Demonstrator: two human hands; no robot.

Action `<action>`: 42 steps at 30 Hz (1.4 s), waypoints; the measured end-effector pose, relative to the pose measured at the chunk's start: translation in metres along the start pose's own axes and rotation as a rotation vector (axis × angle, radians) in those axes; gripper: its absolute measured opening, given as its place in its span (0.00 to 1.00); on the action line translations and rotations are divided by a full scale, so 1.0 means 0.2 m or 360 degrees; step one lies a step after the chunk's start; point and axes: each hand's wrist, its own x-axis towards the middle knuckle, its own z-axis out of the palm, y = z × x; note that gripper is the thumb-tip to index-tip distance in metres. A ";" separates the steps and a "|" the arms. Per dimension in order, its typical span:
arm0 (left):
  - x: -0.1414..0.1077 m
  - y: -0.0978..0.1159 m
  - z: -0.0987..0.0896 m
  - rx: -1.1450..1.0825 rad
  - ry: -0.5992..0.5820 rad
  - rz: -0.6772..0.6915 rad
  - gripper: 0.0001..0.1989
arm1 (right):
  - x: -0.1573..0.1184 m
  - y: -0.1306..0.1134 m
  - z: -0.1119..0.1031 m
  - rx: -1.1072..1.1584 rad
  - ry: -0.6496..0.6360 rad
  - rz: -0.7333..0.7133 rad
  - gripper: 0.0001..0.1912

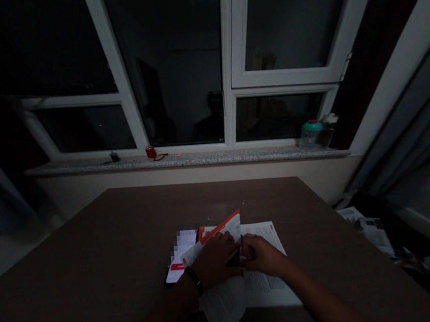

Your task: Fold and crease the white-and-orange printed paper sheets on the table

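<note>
An open book (pixel 268 291) with printed white pages and orange edging lies on the table in front of me. Its left-hand leaves are raised and slanted, with an orange top edge. My left hand (pixel 217 260), with a dark band at the wrist, lies over these leaves, fingers curled at their inner edge. A dark wedge shows between its fingers; I cannot tell if it is an object or shadow. Close beside it, my right hand (pixel 261 254) is closed near the book's middle. A thin dark thing shows at its fingertips, too dim to name.
A lit phone (pixel 174 276) lies partly under the book's left side. On the brown table (pixel 130 222) are small white scraps. The windowsill (pixel 200 158) holds a small red jar (pixel 151 152) and a green-lidded bottle (pixel 310 134). Papers (pixel 373 235) lie beyond the table's right edge.
</note>
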 end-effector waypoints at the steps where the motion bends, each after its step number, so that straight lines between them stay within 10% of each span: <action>1: 0.00 0.00 0.00 -0.0001 0.0007 -0.0003 0.22 | 0.00 0.00 0.00 -0.0016 0.0023 0.0010 0.13; 15: 0.00 -0.02 0.03 -0.0039 0.0015 -0.0036 0.27 | 0.07 0.03 -0.01 -0.0188 0.0409 0.0188 0.10; 42: 0.00 -0.01 0.02 -0.0189 -0.0027 0.0206 0.30 | -0.01 -0.02 -0.02 -0.0042 -0.0100 -0.0096 0.13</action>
